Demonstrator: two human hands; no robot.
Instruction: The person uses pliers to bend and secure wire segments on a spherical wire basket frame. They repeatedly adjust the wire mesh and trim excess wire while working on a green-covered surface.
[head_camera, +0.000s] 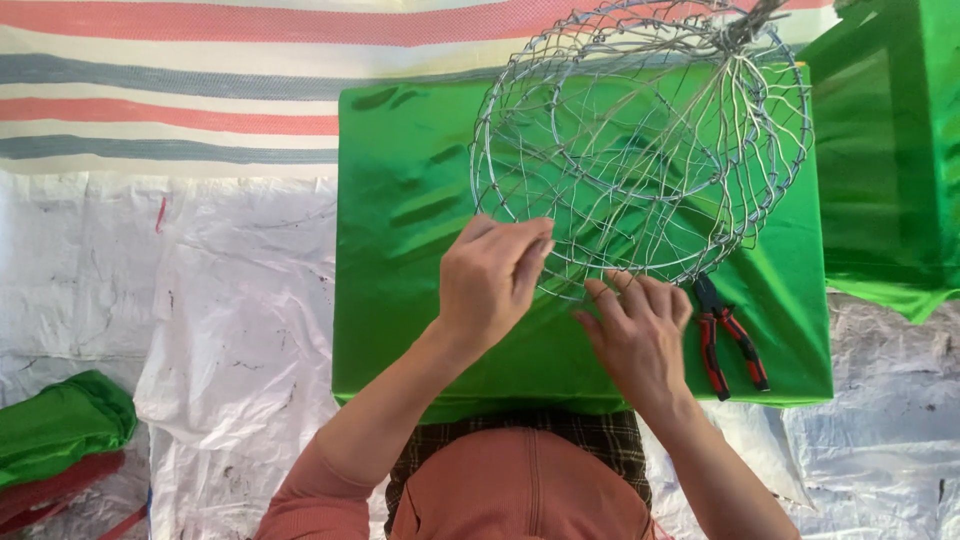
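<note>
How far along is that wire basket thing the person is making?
Most of the round wire frame already looks woven, with rings and mesh in place. Both hands, left hand and right hand, are working wire at its near rim. The red-handled pliers lie unused on the green cloth. How much remains I can't tell.

I see the wire frame, a round, domed cage of thin silvery wire woven in open loops and rings, with the strands gathered into a twisted knot at its far end. It lies tilted on its side, stretching up and away from my pinch. My left hand grips its near rim, fingers closed on the wire. My right hand, just beside, touches the same rim with its fingertips.
</note>
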